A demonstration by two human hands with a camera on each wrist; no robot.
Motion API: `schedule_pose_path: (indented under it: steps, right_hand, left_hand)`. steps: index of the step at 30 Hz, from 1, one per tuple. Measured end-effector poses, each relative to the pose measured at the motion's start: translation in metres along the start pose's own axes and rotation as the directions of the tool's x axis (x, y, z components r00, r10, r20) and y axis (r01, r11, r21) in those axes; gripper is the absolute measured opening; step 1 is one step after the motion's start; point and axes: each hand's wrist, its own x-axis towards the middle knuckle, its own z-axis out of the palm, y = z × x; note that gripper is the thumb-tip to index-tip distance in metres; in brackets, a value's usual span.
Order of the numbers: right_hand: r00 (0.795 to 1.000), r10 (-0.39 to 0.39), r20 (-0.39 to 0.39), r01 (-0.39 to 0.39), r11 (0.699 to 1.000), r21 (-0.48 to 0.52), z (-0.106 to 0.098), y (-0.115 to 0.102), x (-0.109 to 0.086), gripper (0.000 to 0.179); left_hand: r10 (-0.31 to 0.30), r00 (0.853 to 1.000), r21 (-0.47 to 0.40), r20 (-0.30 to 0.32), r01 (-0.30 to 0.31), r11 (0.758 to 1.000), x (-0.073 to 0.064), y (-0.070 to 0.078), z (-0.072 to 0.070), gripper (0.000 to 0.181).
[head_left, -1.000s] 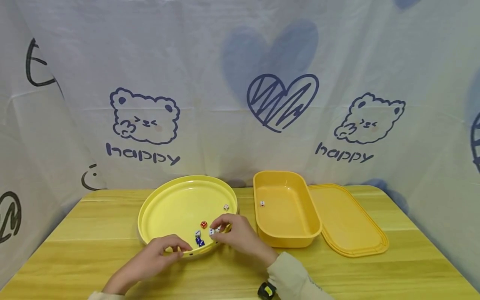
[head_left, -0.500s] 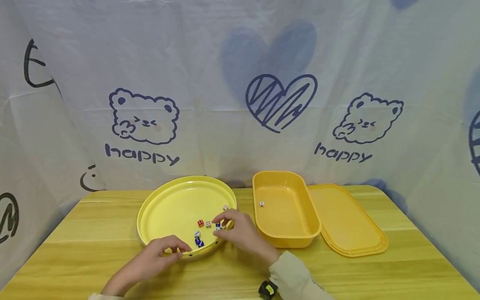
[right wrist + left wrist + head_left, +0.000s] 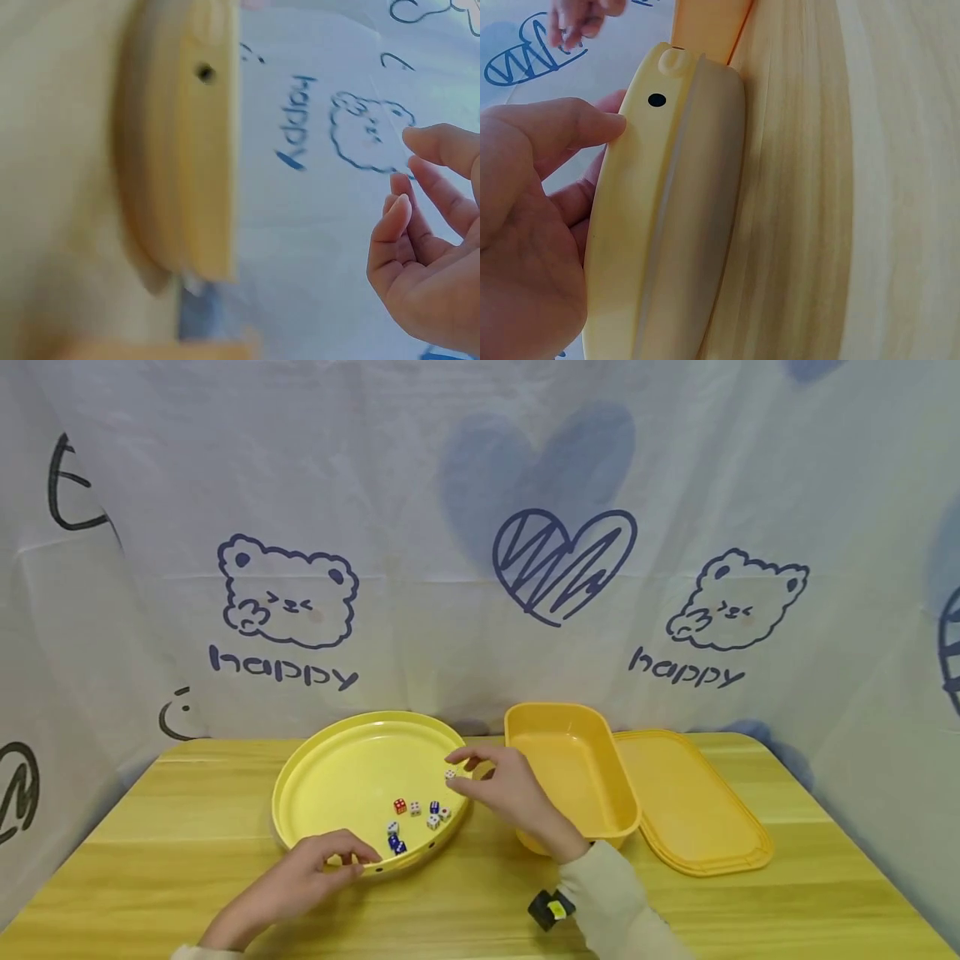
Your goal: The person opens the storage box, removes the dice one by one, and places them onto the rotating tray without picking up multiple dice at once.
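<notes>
My left hand grips the near rim of a round yellow tray; in the left wrist view its thumb presses the outer wall. My right hand hovers over the tray's right rim, thumb and forefinger apart around a white die as seen from the head. The right wrist view shows no die in those fingers. Near the tray's front right lie a red die, several white dice and several blue dice, loosely grouped.
An orange box stands right of the tray, partly covered by my right hand. Its flat orange lid lies beside it on the wooden table. A printed cloth hangs behind. A black wrist device sits by the right sleeve.
The right hand has let go of a white die among the others and moved up and right to the lone white die. The box's die is now hidden. The left hand stays put.
</notes>
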Motion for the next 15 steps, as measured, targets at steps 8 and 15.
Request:
schedule_pose_path:
  steps: [8, 15]
  right_hand:
    - [0.998, 0.002, -0.061, -0.008, 0.996, -0.092, -0.05, 0.006, 0.038, 0.021]
    - [0.993, 0.107, -0.055, -0.113, 0.987, -0.116, -0.067, 0.033, 0.056, 0.023]
  left_hand:
    - [0.002, 1.0, 0.006, -0.002, -0.002, 1.0, 0.001, 0.0, 0.001, 0.015]
    - [0.016, 1.0, 0.019, -0.009, -0.016, 1.0, 0.0, 0.001, 0.002, 0.015]
